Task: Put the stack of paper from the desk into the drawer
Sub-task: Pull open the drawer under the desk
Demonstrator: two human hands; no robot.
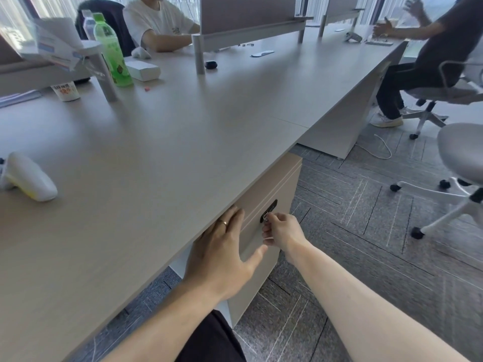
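A beige drawer cabinet [277,184] stands under the desk's front edge, its drawers closed. A black lock plate [269,209] sits on its top drawer front, with a small metal key [266,216] in it. My right hand [281,232] pinches that key with thumb and fingers. My left hand [224,249] lies flat and open against the drawer front just under the desk edge, a ring on one finger. A stack of paper [18,96] lies at the far left edge of the desk, partly cut off.
The long desk [183,142] carries a white handheld device [28,176], a green bottle [111,50], a white box [142,70] and a cup [66,91]. Two people sit at the far side and right. Office chairs [460,158] stand on the carpet to the right.
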